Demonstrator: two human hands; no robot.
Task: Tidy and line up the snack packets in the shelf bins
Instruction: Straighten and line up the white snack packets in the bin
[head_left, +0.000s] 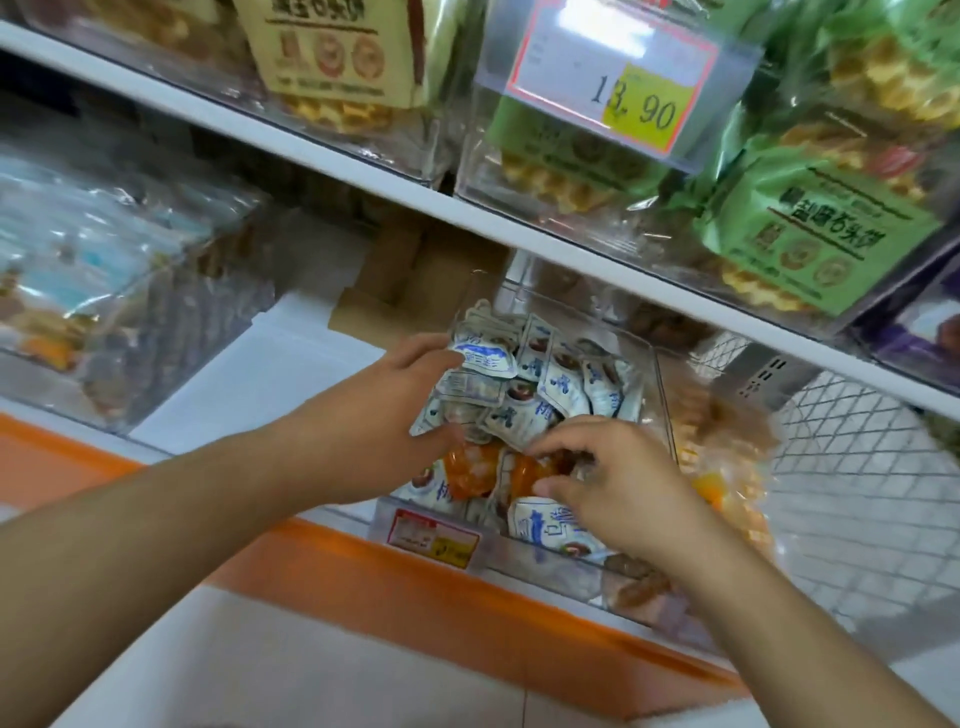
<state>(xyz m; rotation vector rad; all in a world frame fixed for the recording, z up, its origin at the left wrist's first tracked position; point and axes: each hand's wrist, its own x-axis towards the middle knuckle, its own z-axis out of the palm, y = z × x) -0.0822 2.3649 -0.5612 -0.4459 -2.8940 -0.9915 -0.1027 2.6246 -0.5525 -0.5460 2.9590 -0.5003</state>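
Note:
A clear plastic bin (662, 395) on the lower shelf holds several small white-and-blue snack packets (558, 382) lying in a jumble. Among them at the front are orange packets (470, 470). My left hand (395, 410) reaches into the bin's left side, fingers curled around a white-and-blue packet (485, 358) near the top of the pile. My right hand (618, 488) is over the front of the bin, its fingertips pinching an orange packet (530, 475).
The bin carries a price tag (431, 538) on its front wall. Bags of waffle biscuits fill bins on the upper shelf (467, 208), with a large price label (613, 78). A clear bin of blue bags (88, 291) sits left; a wire mesh shelf (857, 467) lies right.

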